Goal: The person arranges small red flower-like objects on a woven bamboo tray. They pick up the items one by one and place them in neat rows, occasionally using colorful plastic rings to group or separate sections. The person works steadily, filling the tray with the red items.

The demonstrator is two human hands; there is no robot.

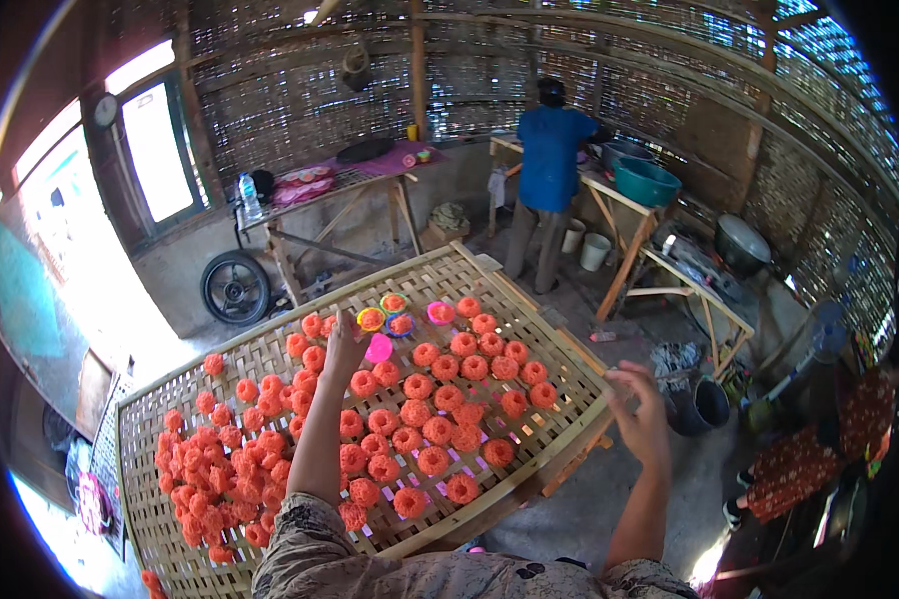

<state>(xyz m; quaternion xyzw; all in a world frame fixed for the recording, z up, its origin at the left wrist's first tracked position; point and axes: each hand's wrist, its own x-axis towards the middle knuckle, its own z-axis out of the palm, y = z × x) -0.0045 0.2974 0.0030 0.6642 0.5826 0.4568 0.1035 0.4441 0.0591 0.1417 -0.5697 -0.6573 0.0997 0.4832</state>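
Many ring-shaped, orange-red, rough-textured pieces [437, 430] lie on a woven bamboo tray [489, 260]. On the left they are piled up; on the right they lie singly. My left hand [344, 347] reaches over the far middle of the tray, its fingers closed at the edge of a small bright-pink mould [379, 347]. Just beyond it sit a yellow mould [370, 319], a blue mould [401, 325], a green-rimmed mould [394, 302] and another pink mould [441, 313], with orange-red stuff inside. Beside the tray's right edge, my right hand [639, 407] is empty, fingers apart.
A person in a blue shirt [549, 150] stands at a back bench holding a green basin [646, 182]. A low wooden stand [704, 299] and a dark bucket [704, 407] are to the right. A wheel [236, 288] leans below a table at back left. Someone in patterned red clothing [809, 459] is at far right.
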